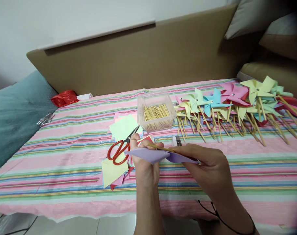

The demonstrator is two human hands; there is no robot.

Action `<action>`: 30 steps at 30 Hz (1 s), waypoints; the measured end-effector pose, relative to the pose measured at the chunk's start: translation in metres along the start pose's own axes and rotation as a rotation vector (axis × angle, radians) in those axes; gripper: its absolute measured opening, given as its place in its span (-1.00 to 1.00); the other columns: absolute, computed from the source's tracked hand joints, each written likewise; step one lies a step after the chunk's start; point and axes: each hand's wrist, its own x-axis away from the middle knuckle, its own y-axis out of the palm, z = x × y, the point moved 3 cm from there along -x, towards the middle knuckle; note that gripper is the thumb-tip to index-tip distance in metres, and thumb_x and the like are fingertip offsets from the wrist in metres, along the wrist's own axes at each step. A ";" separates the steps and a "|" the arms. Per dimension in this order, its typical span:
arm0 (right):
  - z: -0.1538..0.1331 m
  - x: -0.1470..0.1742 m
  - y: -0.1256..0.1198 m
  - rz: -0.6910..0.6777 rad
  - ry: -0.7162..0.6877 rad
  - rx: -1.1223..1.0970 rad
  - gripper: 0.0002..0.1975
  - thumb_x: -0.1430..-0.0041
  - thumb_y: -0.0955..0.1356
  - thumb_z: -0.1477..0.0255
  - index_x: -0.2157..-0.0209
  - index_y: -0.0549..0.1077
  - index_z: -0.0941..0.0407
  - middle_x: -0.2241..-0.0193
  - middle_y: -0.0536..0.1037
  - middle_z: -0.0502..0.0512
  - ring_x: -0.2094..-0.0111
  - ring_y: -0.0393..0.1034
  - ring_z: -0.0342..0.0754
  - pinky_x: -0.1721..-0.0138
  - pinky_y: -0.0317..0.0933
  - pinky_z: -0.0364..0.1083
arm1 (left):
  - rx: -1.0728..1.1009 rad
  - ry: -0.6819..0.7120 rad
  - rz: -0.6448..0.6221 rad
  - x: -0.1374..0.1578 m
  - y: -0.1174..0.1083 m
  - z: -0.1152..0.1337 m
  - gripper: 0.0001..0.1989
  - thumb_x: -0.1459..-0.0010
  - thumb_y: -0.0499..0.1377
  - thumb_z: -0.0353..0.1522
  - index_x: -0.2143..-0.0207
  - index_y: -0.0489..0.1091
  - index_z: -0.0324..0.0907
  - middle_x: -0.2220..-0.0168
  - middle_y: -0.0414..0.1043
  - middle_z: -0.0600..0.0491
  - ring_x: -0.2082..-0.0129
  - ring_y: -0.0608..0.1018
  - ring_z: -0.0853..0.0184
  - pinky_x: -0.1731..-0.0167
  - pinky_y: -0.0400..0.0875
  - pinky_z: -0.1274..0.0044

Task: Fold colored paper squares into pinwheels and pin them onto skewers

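A purple paper pinwheel (150, 154) is held up edge-on, in front of the middle of the cloth. My left hand (145, 169) grips it from below and behind, with fingertips showing above the paper. Along its top edge lies a thin wooden stick (160, 148). My right hand (211, 166) pinches the stick and the right end of the purple paper between thumb and fingers. Just left of my left hand lie scissors (119, 150) with red handles. How the stick meets the paper's centre is hidden.
A clear plastic box (157, 125) holds many short sticks. Coloured paper squares (124, 127) and more sheets (114, 171) lie left of it. Finished pinwheels (234, 94) are heaped at right. A red plastic bundle (65, 98) sits far left on the striped cloth (72, 153).
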 end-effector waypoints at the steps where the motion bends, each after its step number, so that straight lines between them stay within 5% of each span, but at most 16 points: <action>1: 0.000 0.000 0.000 0.003 -0.002 -0.007 -0.73 -0.11 0.37 0.55 0.23 0.60 -0.06 0.36 0.65 -0.03 0.39 0.53 -0.08 0.35 0.40 -0.12 | -0.003 -0.008 0.002 0.001 0.000 0.000 -0.42 0.24 0.44 -0.46 0.23 0.19 -0.03 0.57 0.38 0.34 0.49 0.56 0.54 0.37 0.42 0.72; 13: -0.008 -0.006 -0.009 0.012 -0.061 -0.009 -0.78 -0.04 0.41 0.55 0.29 0.62 -0.02 0.48 0.63 -0.01 0.52 0.48 -0.11 0.47 0.37 -0.15 | -0.046 -0.042 -0.069 0.007 0.007 0.001 -0.37 0.26 0.46 -0.33 0.11 0.29 0.07 0.50 0.45 0.30 0.46 0.57 0.45 0.23 0.46 0.56; 30: -0.002 -0.003 -0.003 -0.027 -0.034 -0.002 -0.79 -0.10 0.38 0.56 0.26 0.60 0.01 0.36 0.65 -0.02 0.39 0.52 -0.10 0.39 0.36 -0.15 | -0.072 0.066 -0.014 0.001 0.000 -0.003 -0.42 0.24 0.45 -0.34 0.14 0.30 0.06 0.53 0.43 0.31 0.53 0.53 0.48 0.36 0.43 0.61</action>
